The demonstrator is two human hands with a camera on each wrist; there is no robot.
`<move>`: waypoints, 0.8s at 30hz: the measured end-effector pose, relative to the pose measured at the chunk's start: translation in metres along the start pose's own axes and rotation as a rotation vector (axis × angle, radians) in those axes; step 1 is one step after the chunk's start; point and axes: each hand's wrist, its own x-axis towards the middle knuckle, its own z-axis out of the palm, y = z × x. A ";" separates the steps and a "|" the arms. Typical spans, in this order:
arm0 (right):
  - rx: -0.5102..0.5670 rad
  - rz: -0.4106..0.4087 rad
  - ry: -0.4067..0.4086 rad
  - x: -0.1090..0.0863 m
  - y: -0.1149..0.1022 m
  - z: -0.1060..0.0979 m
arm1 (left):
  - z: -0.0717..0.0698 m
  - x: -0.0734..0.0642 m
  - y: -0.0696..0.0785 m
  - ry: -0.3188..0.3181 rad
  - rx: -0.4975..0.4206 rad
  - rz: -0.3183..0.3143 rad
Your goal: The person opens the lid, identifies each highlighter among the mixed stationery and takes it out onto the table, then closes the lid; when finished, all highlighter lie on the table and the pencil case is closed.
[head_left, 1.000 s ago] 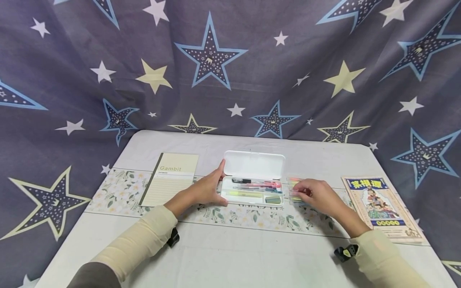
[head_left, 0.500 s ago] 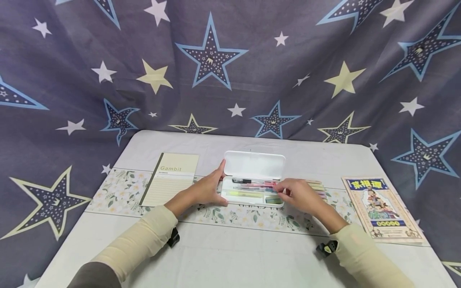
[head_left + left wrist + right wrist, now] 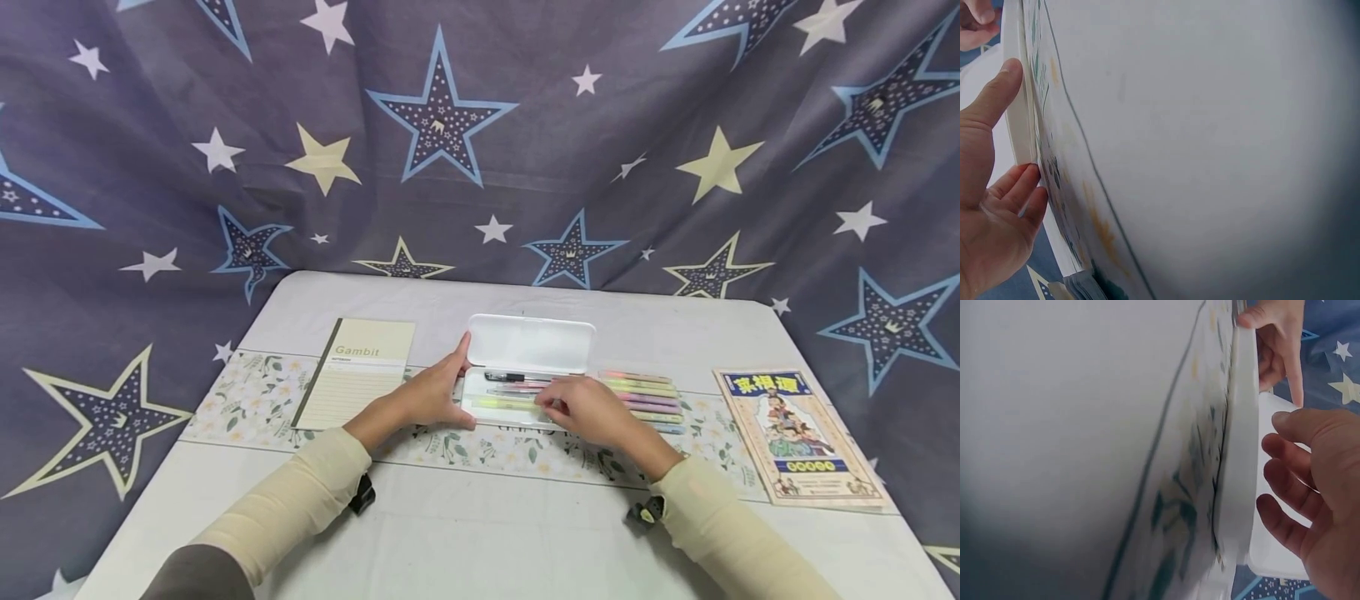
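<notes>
A white pencil case (image 3: pixel 532 343) lies with its lid raised. Its tray holds a black-capped pen (image 3: pixel 504 377), several pinkish pens and a yellow highlighter (image 3: pixel 502 403). The left hand (image 3: pixel 435 392) holds the case's left end, thumb at the front corner and a finger up by the lid. In the left wrist view, the left hand's thumb (image 3: pixel 1002 87) rests against the case's white wall. Over the tray's right part is the right hand (image 3: pixel 588 408), fingertips near the highlighter's right end. The right wrist view shows its fingers loosely bent with nothing visible between them.
Several pastel highlighters (image 3: pixel 647 395) lie side by side right of the case. A Gambit notebook (image 3: pixel 356 375) is at the left, and an illustrated booklet (image 3: pixel 798 437) at the right. A star-patterned curtain (image 3: pixel 480 150) hangs behind the table (image 3: pixel 480 525).
The right hand has moved left from the highlighters beside the case to over its tray, uncovering those highlighters. The left hand has stayed on the case.
</notes>
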 end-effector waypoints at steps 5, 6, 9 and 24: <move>-0.048 -0.011 -0.006 0.005 -0.003 0.005 | 0.000 0.000 0.000 -0.001 0.002 -0.003; -0.059 -0.014 -0.001 0.005 -0.003 0.006 | 0.000 0.000 0.000 -0.002 0.000 -0.004; -0.078 -0.028 0.020 0.006 -0.005 0.008 | 0.000 0.000 0.000 -0.004 -0.001 -0.008; -0.126 -0.086 0.051 0.013 -0.009 0.013 | 0.000 0.000 0.001 -0.005 0.011 -0.019</move>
